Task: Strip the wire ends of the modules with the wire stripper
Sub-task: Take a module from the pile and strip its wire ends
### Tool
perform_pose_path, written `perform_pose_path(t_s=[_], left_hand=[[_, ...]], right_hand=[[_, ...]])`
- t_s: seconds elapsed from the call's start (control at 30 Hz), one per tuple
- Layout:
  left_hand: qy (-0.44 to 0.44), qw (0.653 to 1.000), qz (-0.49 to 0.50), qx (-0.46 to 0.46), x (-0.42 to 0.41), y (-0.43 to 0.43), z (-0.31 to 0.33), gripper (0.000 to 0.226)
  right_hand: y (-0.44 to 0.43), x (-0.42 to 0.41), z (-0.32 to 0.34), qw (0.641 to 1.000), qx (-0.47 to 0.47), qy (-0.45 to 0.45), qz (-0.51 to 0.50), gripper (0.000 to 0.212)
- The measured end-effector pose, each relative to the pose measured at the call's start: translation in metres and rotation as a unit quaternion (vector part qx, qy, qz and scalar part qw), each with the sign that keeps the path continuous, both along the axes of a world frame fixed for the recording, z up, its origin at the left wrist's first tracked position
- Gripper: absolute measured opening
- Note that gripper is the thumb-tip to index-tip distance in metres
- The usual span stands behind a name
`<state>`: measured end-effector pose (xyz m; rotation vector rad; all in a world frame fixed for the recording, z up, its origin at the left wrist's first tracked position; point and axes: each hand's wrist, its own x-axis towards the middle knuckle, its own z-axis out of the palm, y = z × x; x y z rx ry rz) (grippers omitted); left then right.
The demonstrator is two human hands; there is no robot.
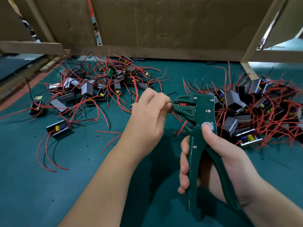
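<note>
The wire end is at the mouth of the stripper (196, 112), above the worktop (49, 185), mostly hidden in the left hand (147, 115), whose grip pinches it. Thin and limp, it likely buckles unless pinched close to the tip. The right hand (221, 161) wraps the rigid handles, grip closed around them. Light modules (86, 90) lie tangled on both sides.
</note>
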<state>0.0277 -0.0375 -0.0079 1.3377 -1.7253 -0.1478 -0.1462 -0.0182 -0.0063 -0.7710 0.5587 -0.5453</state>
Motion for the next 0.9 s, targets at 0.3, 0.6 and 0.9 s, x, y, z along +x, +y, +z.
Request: perform_pose_path(t_s=[0.3, 0.6, 0.9], left_hand=[[-0.133, 0.987, 0.057, 0.070, 0.004, -0.002, -0.008, 0.022], [0.330, 0.938, 0.045, 0.097, 0.011, -0.004, 0.003, 0.016], [0.490, 0.854, -0.080, 0.157, 0.006, -0.004, 0.006, 0.023]], right_hand=[[-0.004, 0.003, 0.002, 0.990, 0.010, 0.042, -0.131, 0.051], [-0.002, 0.002, -0.009, 0.996, -0.071, -0.037, -0.034, 0.064], [0.002, 0.004, -0.004, 0.997, -0.025, -0.070, 0.027, 0.073]])
